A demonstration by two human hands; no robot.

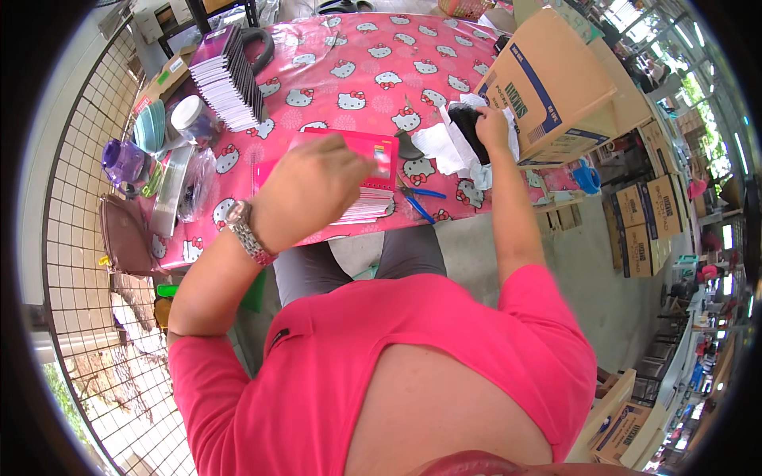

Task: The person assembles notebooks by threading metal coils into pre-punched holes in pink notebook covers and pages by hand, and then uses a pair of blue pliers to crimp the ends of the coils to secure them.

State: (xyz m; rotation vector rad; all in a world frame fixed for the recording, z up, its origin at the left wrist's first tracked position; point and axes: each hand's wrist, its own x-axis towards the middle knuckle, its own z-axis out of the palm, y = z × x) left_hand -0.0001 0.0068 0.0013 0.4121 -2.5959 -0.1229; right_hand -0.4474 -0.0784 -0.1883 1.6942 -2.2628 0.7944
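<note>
Touching a black bundle (468,135) with the right hand (494,129), grip unclear.
Left hand (317,184) curls, hold hidden, above probably slippery notebooks (370,206); edges grip best.

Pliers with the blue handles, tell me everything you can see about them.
The pliers have two slim, smooth blue handles, spread apart, and a small, dark, metallic-looking head. They lie flat on the pink patterned tablecloth, near its front edge and just right of the stack of pink booklets. The head points away from the wearer, toward the upper left. Neither the left hand nor the right hand touches them. The tip's exact shape is too small to tell.
</note>
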